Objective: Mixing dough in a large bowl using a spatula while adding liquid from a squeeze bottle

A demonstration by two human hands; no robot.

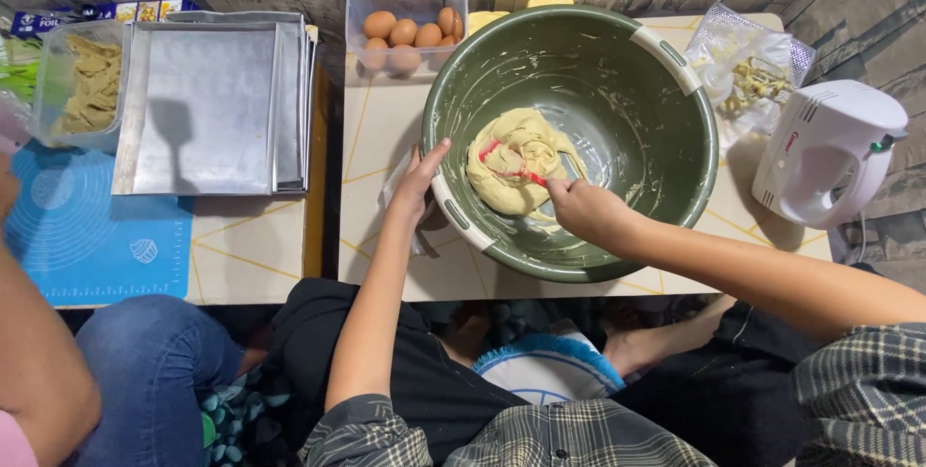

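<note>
A large green mixing bowl (666, 168) stands on a low table and holds a lump of pale yellow dough (516, 163). My right hand (588, 211) reaches into the bowl and grips a red spatula (506, 168) pressed into the dough. My left hand (420, 182) rests on the bowl's near-left rim, fingers over the edge, with a white cloth under it.
A clear tub of brown eggs (405, 28) sits behind the bowl. A white hand mixer (825, 153) lies at the right, its beaters on a plastic bag (752, 76). Metal baking trays (217, 105), a dough container (87, 81) and a blue mat (87, 235) are left. Another person's knee (145, 361) is at lower left.
</note>
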